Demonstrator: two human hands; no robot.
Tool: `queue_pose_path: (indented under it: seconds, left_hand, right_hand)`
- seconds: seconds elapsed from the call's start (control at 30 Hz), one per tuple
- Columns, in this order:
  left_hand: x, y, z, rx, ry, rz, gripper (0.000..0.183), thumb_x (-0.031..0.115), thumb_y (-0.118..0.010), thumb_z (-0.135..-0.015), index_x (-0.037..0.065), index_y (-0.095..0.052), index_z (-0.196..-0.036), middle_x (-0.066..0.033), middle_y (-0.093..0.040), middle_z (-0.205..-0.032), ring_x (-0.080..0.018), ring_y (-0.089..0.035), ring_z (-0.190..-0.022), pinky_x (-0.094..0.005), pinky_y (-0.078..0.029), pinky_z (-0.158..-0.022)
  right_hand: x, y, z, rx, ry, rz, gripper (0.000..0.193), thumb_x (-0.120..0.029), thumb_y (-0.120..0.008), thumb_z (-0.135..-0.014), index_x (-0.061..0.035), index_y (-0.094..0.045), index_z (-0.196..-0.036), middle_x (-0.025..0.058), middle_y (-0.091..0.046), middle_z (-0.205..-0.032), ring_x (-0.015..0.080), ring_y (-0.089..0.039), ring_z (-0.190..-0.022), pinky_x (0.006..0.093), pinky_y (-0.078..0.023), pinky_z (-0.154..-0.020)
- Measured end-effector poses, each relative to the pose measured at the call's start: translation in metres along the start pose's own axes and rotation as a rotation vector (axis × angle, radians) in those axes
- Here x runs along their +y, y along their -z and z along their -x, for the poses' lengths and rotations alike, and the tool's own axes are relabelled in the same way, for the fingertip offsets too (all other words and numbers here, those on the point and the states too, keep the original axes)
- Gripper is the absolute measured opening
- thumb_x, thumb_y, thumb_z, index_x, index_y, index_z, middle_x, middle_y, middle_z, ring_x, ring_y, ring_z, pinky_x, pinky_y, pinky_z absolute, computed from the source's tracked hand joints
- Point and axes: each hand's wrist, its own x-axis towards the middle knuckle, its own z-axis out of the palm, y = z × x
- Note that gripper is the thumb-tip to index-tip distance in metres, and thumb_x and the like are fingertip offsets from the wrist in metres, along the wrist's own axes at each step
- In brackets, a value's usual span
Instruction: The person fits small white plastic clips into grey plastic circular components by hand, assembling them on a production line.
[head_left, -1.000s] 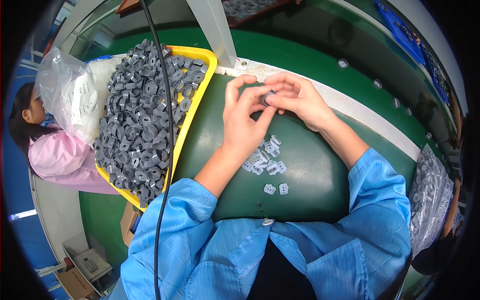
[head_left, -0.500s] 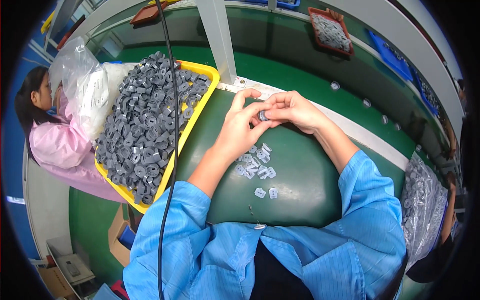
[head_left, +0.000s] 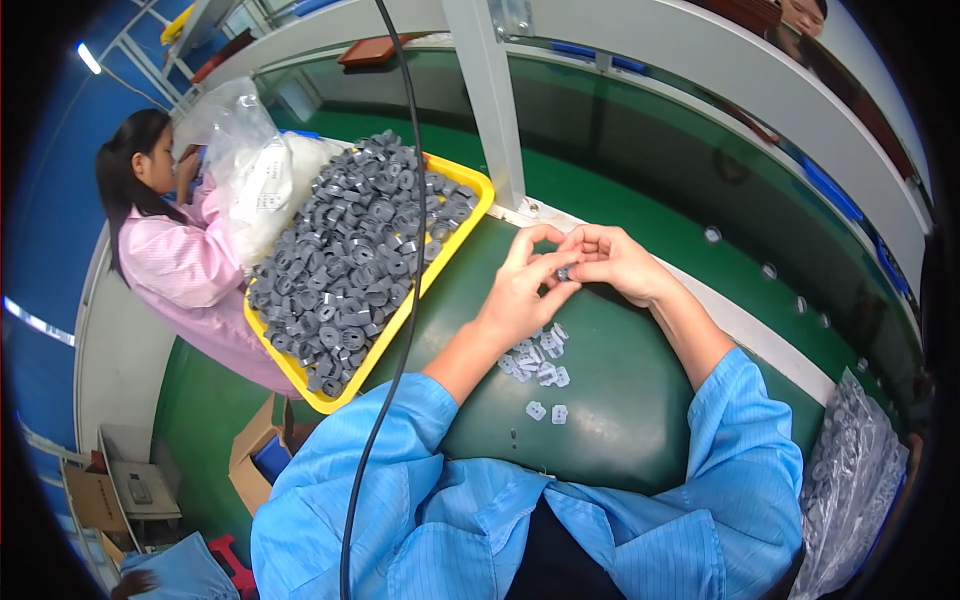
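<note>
- Head view: the left hand (head_left: 525, 288) and right hand (head_left: 622, 264) together pinch a small dark-grey plastic part (head_left: 563, 273) above the green tabletop (head_left: 620, 425); with fingertips hiding much of it, a poor grip could let it slip.
- If dropped, it could scatter the pale translucent flat pieces (head_left: 548, 374) just below.
- Grey ring-like plastic parts (head_left: 360, 235) heap above the yellow rectangular tray's rim (head_left: 486, 196); a nudge from the left forearm could spill some.
</note>
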Motion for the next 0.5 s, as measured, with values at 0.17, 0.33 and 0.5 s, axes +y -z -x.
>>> queue_pose_path:
  seconds: [0.17, 0.33, 0.5]
  left_hand:
    - [0.02, -0.005, -0.002, -0.007, -0.021, 0.081, 0.034, -0.005, -0.072, -0.074, 0.002, -0.063, -0.106, -0.0116, -0.046, -0.119, -0.0133, -0.062, -0.082, -0.0232, -0.052, -0.057]
    - [0.007, 0.039, -0.017, -0.073, -0.006, -0.497, 0.059, 0.021, -0.076, -0.071, 0.006, -0.052, -0.122, -0.019, -0.053, -0.114, -0.039, -0.051, -0.108, -0.0447, -0.042, -0.093]
    - [-0.065, 0.084, -0.023, 0.011, 0.415, -0.746, 0.061, 0.041, -0.066, -0.081, 0.004, -0.047, -0.126, -0.0227, -0.05, -0.118, -0.04, -0.05, -0.108, -0.0527, -0.041, -0.09]
  right_hand:
    - [-0.006, -0.004, 0.007, -0.236, -0.016, -0.261, 0.03, 0.004, -0.059, -0.072, 0.0, -0.055, -0.102, 0.0067, -0.062, -0.088, 0.0112, -0.059, -0.081, 0.0228, -0.048, -0.071]
    - [0.002, 0.054, 0.0, 0.16, 0.004, -0.118, 0.024, -0.002, -0.065, -0.073, -0.004, -0.058, -0.096, 0.0028, -0.058, -0.079, 0.0107, -0.056, -0.074, 0.0218, -0.045, -0.065]
    - [0.014, 0.135, -0.005, 0.807, 0.105, 0.852, 0.037, -0.012, -0.068, -0.074, -0.0038, -0.059, -0.109, 0.0084, -0.061, -0.085, 0.0202, -0.06, -0.078, 0.0314, -0.049, -0.075]
